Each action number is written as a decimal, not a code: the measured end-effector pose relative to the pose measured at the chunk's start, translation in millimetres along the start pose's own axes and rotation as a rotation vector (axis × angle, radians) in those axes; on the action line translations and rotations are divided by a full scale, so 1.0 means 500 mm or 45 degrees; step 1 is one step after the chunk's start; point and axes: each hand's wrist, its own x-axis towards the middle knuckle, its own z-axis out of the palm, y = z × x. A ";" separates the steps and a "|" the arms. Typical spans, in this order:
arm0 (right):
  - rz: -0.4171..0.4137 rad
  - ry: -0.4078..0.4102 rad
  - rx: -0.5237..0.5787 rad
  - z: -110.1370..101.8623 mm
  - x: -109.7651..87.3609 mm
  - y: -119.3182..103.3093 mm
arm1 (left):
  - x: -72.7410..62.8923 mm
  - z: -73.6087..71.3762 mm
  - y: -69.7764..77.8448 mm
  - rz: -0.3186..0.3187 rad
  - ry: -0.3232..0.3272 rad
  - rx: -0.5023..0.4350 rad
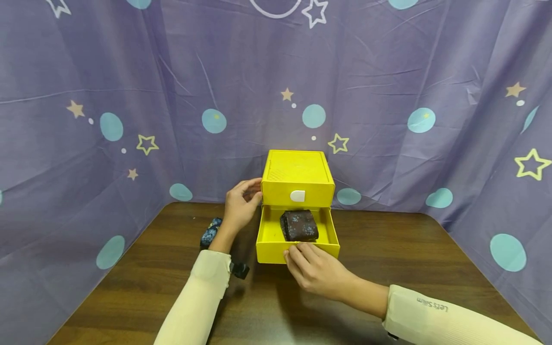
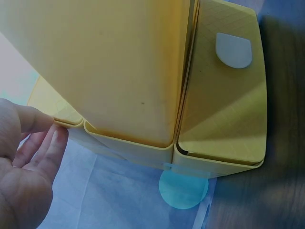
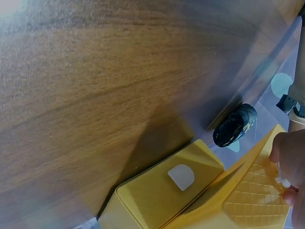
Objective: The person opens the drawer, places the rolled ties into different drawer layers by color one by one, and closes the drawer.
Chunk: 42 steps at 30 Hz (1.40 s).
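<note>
A yellow drawer unit point(image 1: 297, 167) stands at the table's back with one drawer point(image 1: 264, 254) pulled out below its top drawer. A dark brown folded bundle with blue flowers point(image 1: 299, 225), apparently cloth, lies in that drawer. My right hand point(image 1: 316, 270) is at the open drawer's front; in the right wrist view its thumb and fingers pinch the white drawer handle point(image 3: 285, 181). Fairly straight fingers of my left hand point(image 1: 241, 203) touch the unit's left side near the top. In the left wrist view, the thumb point(image 2: 35, 118) meets the unit's front edge.
A dark blue patterned roll point(image 1: 210, 233) lies on the brown wooden table point(image 1: 388, 254), left of the unit and beside my left forearm. Under the open drawer sits a shut bottom drawer point(image 2: 224, 100) with a white handle. A purple curtain point(image 1: 366, 72) hangs close behind.
</note>
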 end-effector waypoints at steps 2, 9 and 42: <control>0.003 -0.025 -0.004 0.005 -0.003 0.000 | 0.000 0.000 0.000 -0.003 0.001 0.003; 0.004 -0.107 -0.020 0.014 -0.008 0.003 | 0.001 0.000 -0.001 -0.008 0.001 -0.003; 0.040 -0.211 -0.079 0.061 -0.005 0.027 | 0.002 0.001 -0.004 -0.016 0.002 0.008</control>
